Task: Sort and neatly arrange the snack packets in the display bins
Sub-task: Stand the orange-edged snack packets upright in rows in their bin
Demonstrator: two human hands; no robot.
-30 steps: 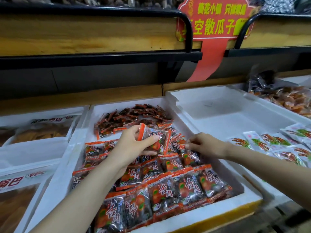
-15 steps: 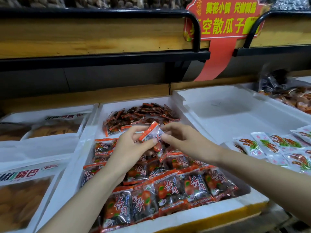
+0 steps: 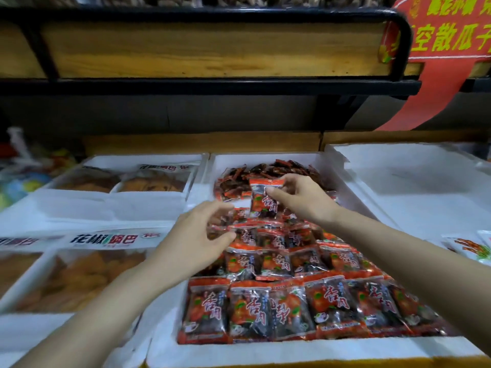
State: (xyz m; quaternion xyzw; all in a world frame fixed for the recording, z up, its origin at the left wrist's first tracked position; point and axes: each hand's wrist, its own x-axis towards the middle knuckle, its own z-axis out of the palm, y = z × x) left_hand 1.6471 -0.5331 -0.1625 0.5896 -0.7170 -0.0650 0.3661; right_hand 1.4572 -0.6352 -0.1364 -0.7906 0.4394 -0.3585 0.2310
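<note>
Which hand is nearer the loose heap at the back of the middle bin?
Right. The right hand, pinching a packet, is at the front edge of the loose heap; the left hand is nearer the person, over the rows.

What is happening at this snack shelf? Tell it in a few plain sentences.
A person is tidying red-and-black snack packets in a white foam bin. The right hand pinches one packet upright above the middle of the bin. The left hand reaches in beside it, fingers curved over other packets; whether it grips one cannot be told. Neat rows fill the front of the bin, and a loose pile lies at the back.
</note>
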